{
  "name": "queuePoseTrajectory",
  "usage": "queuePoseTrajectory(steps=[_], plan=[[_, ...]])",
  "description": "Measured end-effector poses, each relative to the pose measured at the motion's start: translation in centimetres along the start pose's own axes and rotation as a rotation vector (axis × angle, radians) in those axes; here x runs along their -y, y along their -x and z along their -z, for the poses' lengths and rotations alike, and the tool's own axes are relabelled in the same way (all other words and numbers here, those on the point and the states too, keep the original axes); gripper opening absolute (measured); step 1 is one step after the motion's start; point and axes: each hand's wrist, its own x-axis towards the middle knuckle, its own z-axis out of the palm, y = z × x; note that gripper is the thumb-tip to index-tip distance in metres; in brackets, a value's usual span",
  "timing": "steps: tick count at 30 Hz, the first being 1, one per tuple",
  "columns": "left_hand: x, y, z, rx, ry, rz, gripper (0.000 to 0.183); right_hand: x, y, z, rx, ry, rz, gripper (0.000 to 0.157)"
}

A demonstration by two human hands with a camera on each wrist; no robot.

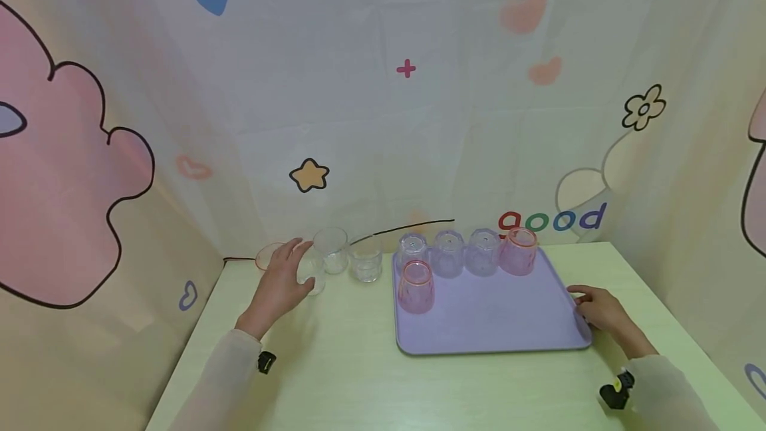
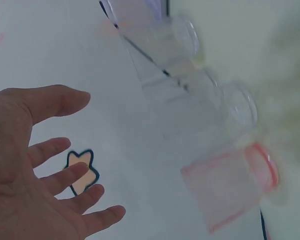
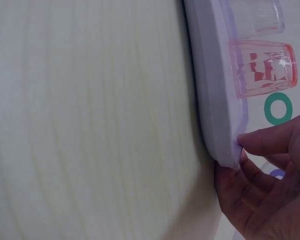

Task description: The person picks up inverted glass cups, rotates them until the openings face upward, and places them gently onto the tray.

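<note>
My left hand [image 1: 284, 285] is held with fingers spread and thumb apart, beside a clear glass [image 1: 316, 275] at the table's back left. In the left wrist view the palm and fingers hold nothing. A pink-rimmed glass [image 2: 230, 185] stands close by, partly hidden behind the hand in the head view. Two more clear glasses, a wide-mouthed one [image 1: 335, 261] and a short one [image 1: 366, 265], are to its right. My right hand [image 3: 265, 175] pinches the right rim of the purple tray [image 1: 491, 324], thumb on top and fingers beneath.
Along the tray's back edge are three clear glasses [image 1: 449, 255] and a pink glass [image 1: 518, 255]. Another pink glass [image 1: 416, 290] sits at the tray's left side. A printed curtain [image 1: 359, 85] hangs right behind the pale table [image 1: 335, 378].
</note>
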Motion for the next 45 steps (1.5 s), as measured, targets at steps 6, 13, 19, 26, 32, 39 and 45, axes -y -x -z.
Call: queuePoseTrajectory(steps=[6, 13, 19, 26, 32, 39, 45], plan=[[2.0, -0.5, 1.1, 0.078, -0.157, -0.004, 0.077, 0.1, 0.1, 0.1, 0.009, -0.012, -0.011, 0.050], [3.9, -0.9, 1.2, 0.173, -0.249, 0.040, 0.082, -0.2, -0.1, 0.1, 0.013, -0.027, 0.008, 0.050], [5.5, -1.6, 0.8, 0.218, -0.243, 0.052, 0.084, -0.4, -0.2, 0.1, 0.008, -0.025, 0.019, 0.049], [7.4, -2.2, -0.3, 0.281, -0.187, 0.078, 0.083, -0.7, -0.1, 0.0, 0.001, -0.024, 0.032, 0.048], [9.0, -2.8, -1.2, 0.280, -0.193, 0.067, 0.083, -0.5, 0.0, -0.1, -0.007, -0.014, 0.056, 0.047], [9.8, -3.4, -1.9, 0.293, -0.182, 0.063, 0.079, -0.6, 0.0, -0.1, -0.008, -0.004, 0.064, 0.047], [10.1, -3.8, -2.3, 0.296, -0.191, 0.064, 0.075, -0.6, -0.1, -0.1, -0.005, -0.001, 0.063, 0.047]])
